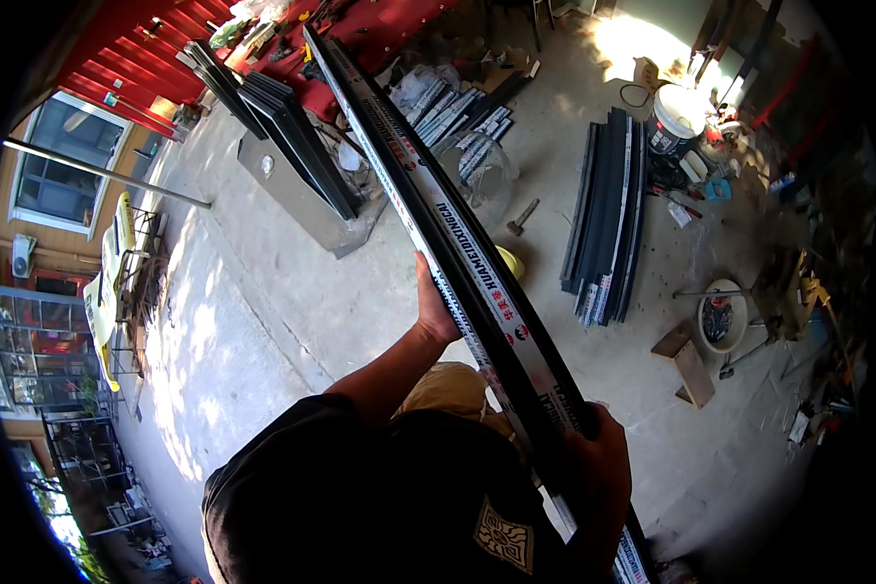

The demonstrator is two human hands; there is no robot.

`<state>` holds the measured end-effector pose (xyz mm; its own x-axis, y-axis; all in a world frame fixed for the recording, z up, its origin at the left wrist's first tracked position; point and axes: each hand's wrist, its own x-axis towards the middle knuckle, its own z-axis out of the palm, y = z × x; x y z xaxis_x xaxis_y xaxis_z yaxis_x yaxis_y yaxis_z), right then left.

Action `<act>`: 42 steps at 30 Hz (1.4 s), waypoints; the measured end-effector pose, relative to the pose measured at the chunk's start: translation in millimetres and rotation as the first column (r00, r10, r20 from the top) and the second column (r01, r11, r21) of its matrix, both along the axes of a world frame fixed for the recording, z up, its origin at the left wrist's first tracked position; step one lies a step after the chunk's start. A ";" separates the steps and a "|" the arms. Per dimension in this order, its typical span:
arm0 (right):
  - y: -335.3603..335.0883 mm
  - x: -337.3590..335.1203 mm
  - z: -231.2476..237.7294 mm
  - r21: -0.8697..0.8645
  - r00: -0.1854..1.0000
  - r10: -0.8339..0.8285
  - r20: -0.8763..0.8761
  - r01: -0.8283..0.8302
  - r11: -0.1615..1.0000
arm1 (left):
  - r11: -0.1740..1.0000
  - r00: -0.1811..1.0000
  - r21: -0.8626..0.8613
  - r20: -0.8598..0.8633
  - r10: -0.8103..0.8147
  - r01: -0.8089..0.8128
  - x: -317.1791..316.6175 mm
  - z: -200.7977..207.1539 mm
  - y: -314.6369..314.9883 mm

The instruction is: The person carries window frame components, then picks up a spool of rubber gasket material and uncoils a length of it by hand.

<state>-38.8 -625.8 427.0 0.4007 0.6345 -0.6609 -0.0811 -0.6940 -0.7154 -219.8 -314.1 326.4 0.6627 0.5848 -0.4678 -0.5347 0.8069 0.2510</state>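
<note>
A long dark metal profile bar point(445, 229), partly covered with white printed protective film, slants across my front from the far left to the near right. My left hand point(437, 304) grips its left edge near the middle, the fingers passing out of sight beneath it. Farther down, my right hand point(602, 456) is wrapped round the right side of the bar, in shadow. The bar is held up off the floor, over my legs. Its near end runs out of the picture at the lower right.
Dark profiles point(605, 214) lie stacked on the floor at the right, near a white bucket point(678, 115) and a hammer point(523, 217). Dark frames point(297, 146) rest on a grey board point(307, 209) at the left. A round basin point(722, 336) and a wooden box point(686, 365) stand farther right.
</note>
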 end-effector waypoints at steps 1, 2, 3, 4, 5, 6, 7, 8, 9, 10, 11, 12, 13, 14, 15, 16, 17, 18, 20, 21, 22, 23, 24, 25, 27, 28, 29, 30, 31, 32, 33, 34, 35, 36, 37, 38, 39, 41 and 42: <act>5.0 9.8 -11.4 0.019 1.000 0.018 -0.004 -0.018 1.000 | 1.000 1.000 0.000 -0.009 0.008 -0.008 5.7 -1.4 3.8; 5.7 19.6 -23.2 0.014 1.000 0.018 -0.012 -0.017 1.000 | 1.000 1.000 0.007 -0.006 0.015 -0.015 12.5 -4.1 4.6; 6.9 28.4 -32.8 0.018 0.998 0.065 -0.003 -0.065 0.998 | 1.000 0.999 0.007 -0.018 0.027 -0.026 15.8 -10.9 5.3; 8.4 37.7 -40.9 0.024 0.994 0.113 0.007 -0.113 0.993 | 0.999 0.999 0.012 -0.015 0.051 -0.051 20.3 -17.7 6.1; 9.7 47.4 -49.3 0.027 0.992 0.125 -0.005 -0.125 0.992 | 0.997 0.997 0.018 -0.013 0.076 -0.076 24.4 -24.5 6.8; 11.0 56.7 -58.0 0.025 0.991 0.131 -0.020 -0.130 0.991 | 0.997 0.995 -0.007 -0.063 0.081 -0.082 27.5 -31.0 7.2; 12.5 66.1 -66.6 0.023 0.990 0.135 -0.035 -0.134 0.991 | 0.996 0.993 -0.005 -0.075 0.093 -0.093 32.2 -38.4 6.7; 12.5 75.0 -72.8 0.017 0.991 0.126 -0.043 -0.126 0.992 | 0.994 0.991 -0.017 -0.088 0.104 -0.106 44.3 -47.5 5.6; 14.4 82.1 -74.4 0.003 0.989 0.084 -0.123 -0.085 0.996 | 0.991 0.986 -0.028 -0.108 0.125 -0.128 50.1 -52.0 3.7; 16.8 88.5 -76.7 -0.018 0.979 0.036 -0.198 -0.041 0.999 | 0.987 0.984 0.000 -0.082 0.158 -0.158 53.2 -71.8 7.7; 17.1 98.4 -81.3 -0.046 0.979 0.011 -0.203 -0.021 0.999 | 0.990 0.987 -0.027 -0.090 0.136 -0.139 64.4 -78.3 6.3; 20.5 108.5 -88.0 -0.041 0.980 0.039 -0.193 -0.047 0.998 | 0.986 0.979 0.038 -0.114 0.167 -0.163 70.9 -81.7 3.2; 22.9 119.0 -98.2 -0.040 0.982 0.061 -0.181 -0.069 0.997 | 0.979 0.972 0.099 -0.133 0.192 -0.180 77.4 -88.5 1.5; 18.9 134.6 -119.7 0.010 0.975 0.182 -0.129 -0.183 0.983 | 0.974 0.966 0.099 -0.145 0.216 -0.203 84.2 -100.1 1.8; 15.2 151.4 -146.4 0.054 0.952 0.297 -0.075 -0.294 0.954 | 0.970 0.959 0.103 -0.158 0.235 -0.221 90.4 -116.4 5.1; 20.2 163.7 -157.2 0.035 0.947 0.309 -0.086 -0.308 0.951 | 0.951 0.924 0.189 -0.252 0.287 -0.244 104.6 -128.9 6.9; 29.0 169.3 -164.6 0.016 0.941 0.323 -0.106 -0.323 0.946 | 0.927 0.876 0.278 -0.343 0.339 -0.250 111.9 -137.0 6.4; 43.7 176.6 -170.0 -0.016 0.932 0.347 -0.104 -0.350 0.936 | 0.944 0.902 0.220 -0.303 0.307 -0.247 111.1 -146.3 10.8; 56.0 181.4 -201.7 -0.063 0.925 0.362 -0.116 -0.370 0.927 | 0.962 0.935 0.146 -0.239 0.262 -0.232 106.1 -159.3 14.8; 59.3 184.6 -228.2 -0.045 0.903 0.424 -0.071 -0.427 0.903 | 0.966 0.948 0.127 -0.203 0.246 -0.224 112.9 -163.3 15.9; 66.6 188.8 -248.0 -0.011 0.870 0.493 -0.021 -0.493 0.870 | 0.966 0.943 0.125 -0.219 0.250 -0.227 119.7 -170.7 17.0; 67.9 195.2 -259.7 -0.008 0.865 0.501 -0.019 -0.501 0.865 | 0.963 0.941 0.129 -0.217 0.260 -0.236 125.0 -187.5 14.5; 75.3 200.4 -274.0 -0.080 0.857 0.508 -0.088 -0.515 0.854 | 0.955 0.919 0.147 -0.269 0.289 -0.257 126.4 -212.7 14.8; 82.7 205.0 -290.6 -0.148 0.845 0.511 -0.156 -0.532 0.834 | 0.945 0.892 0.169 -0.320 0.320 -0.279 127.8 -236.3 16.2; 84.2 211.5 -337.0 -0.136 0.823 0.527 -0.213 -0.559 0.818 | 0.943 0.870 0.125 -0.363 0.334 -0.310 132.3 -271.6 12.4; 86.5 215.6 -358.2 -0.159 0.810 0.519 -0.274 -0.570 0.806 | 0.942 0.870 0.111 -0.361 0.335 -0.316 133.8 -286.1 11.7; 95.3 215.4 -374.5 -0.139 0.796 0.537 -0.279 -0.587 0.798 | 0.943 0.871 0.094 -0.363 0.332 -0.320 131.2 -297.4 12.3; 105.6 215.4 -389.5 -0.160 0.762 0.572 -0.303 -0.632 0.758 | 0.951 0.893 0.038 -0.333 0.303 -0.308 124.5 -305.4 14.1; 115.5 214.3 -404.8 -0.182 0.728 0.603 -0.328 -0.674 0.716 | 0.947 0.894 0.013 -0.324 0.308 -0.322 121.1 -316.3 19.2; 125.0 211.7 -420.7 -0.197 0.706 0.629 -0.326 -0.701 0.685 | 0.939 0.888 0.008 -0.323 0.327 -0.343 118.4 -327.7 22.7; 133.4 208.9 -435.9 -0.183 0.691 0.643 -0.331 -0.715 0.675 | 0.932 0.882 0.000 -0.323 0.344 -0.363 114.8 -339.5 24.5; 140.9 206.4 -451.0 -0.208 0.676 0.656 -0.336 -0.733 0.648 | 0.927 0.885 -0.018 -0.307 0.352 -0.375 110.3 -351.2 26.7; 148.0 204.5 -466.3 -0.234 0.661 0.668 -0.341 -0.748 0.621 | 0.931 0.890 -0.016 -0.300 0.344 -0.365 106.7 -363.9 29.7; 147.7 204.5 -485.1 -0.240 0.658 0.670 -0.343 -0.751 0.615 | 0.936 0.894 0.003 -0.295 0.336 -0.351 106.6 -376.0 27.3; 150.4 204.5 -501.9 -0.236 0.649 0.676 -0.349 -0.759 0.607 | 0.941 0.899 0.028 -0.289 0.330 -0.336 106.2 -385.1 30.1; 152.1 204.9 -518.2 -0.221 0.642 0.689 -0.338 -0.765 0.605 | 0.943 0.907 0.024 -0.264 0.327 -0.333 106.3 -394.2 31.5; 158.6 200.9 -528.1 -0.201 0.630 0.703 -0.329 -0.774 0.600 | 0.944 0.914 0.007 -0.247 0.323 -0.331 102.3 -403.6 35.1; 171.2 197.9 -547.3 -0.190 0.612 0.697 -0.374 -0.786 0.588 | 0.945 0.909 0.022 -0.265 0.321 -0.327 97.0 -423.1 39.3; 175.3 195.8 -556.4 -0.218 0.600 0.728 -0.332 -0.800 0.560 | 0.947 0.914 0.024 -0.252 0.317 -0.322 94.3 -431.6 39.3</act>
